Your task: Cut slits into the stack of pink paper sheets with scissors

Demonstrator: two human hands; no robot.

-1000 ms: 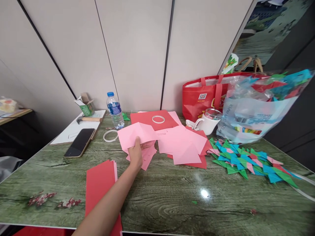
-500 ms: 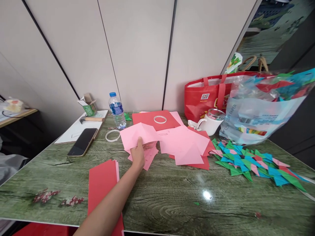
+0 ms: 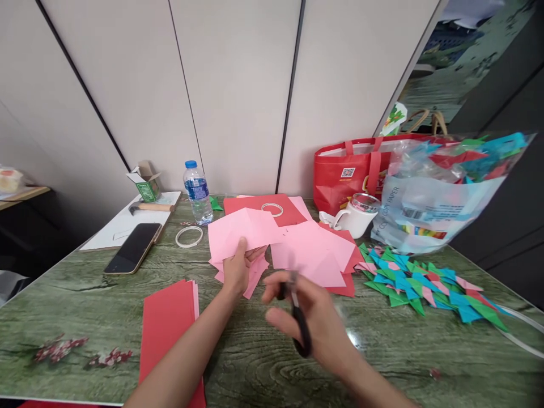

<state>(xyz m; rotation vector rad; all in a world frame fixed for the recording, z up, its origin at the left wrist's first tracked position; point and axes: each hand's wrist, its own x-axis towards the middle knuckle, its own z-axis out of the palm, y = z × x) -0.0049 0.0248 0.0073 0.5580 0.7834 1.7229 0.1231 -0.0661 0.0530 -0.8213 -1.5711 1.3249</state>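
My left hand [image 3: 237, 271] is closed on a creased sheet of pink paper [image 3: 232, 229], thumb on top, holding it above smaller pink pieces [image 3: 254, 277]. To its right, my right hand [image 3: 317, 317] grips scissors [image 3: 301, 326] with black handles; their blades are smeared by motion and point away from me, apart from the held sheet. More pink sheets [image 3: 312, 249] lie spread beyond the right hand, partly over red paper [image 3: 346, 286]. A stack of red and pink paper [image 3: 165, 323] rests beside my left forearm.
At the back stand a water bottle [image 3: 198, 195], a white mug [image 3: 357, 218], a red bag [image 3: 335, 175] and a plastic bag of folded paper [image 3: 425, 204]. Folded colored pieces [image 3: 425, 286] lie right. A phone [image 3: 134, 248], hammer [image 3: 155, 207] and tape roll [image 3: 189, 237] sit left.
My right hand has come into view from the lower right with scissors in it. The left hand still holds the pink paper at about the same place; the view has shifted slightly.
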